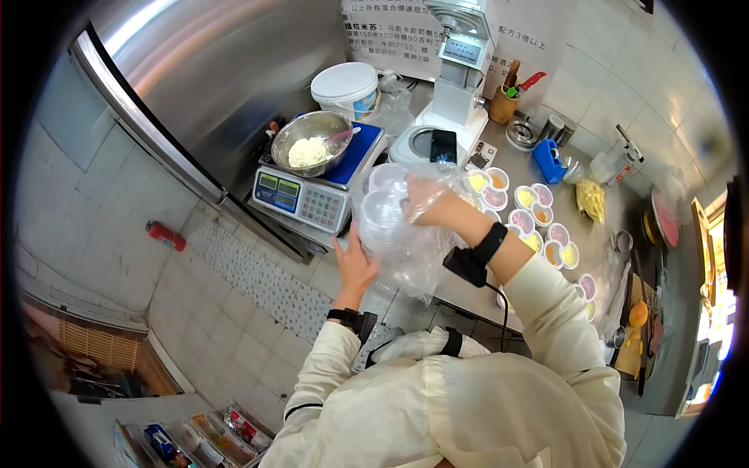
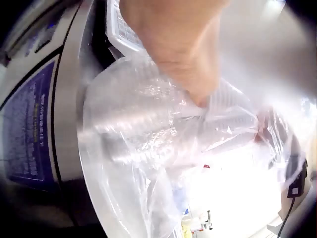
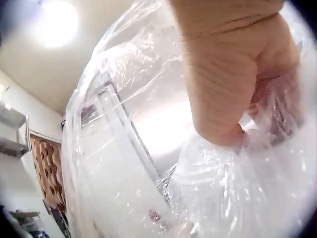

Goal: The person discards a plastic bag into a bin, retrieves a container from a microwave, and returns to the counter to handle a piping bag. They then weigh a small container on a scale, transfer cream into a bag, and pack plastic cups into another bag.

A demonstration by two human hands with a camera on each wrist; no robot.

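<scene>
A clear plastic bag with stacked clear cups inside is between the two hands, in front of the scale. My left hand rests against the bag's lower left side, its visible fingers fairly straight; in the left wrist view that hand lies over ribbed stacks of cups. From the right, my right hand reaches to the bag's upper part. The right wrist view shows this hand with curled fingers gripping bunched plastic. Some fingertips are hidden by the film.
Behind the bag are a scale bearing a metal bowl of white food, and a white bucket. A phone lies on a white machine. Filled cups stand on the counter at right, near a blue dispenser.
</scene>
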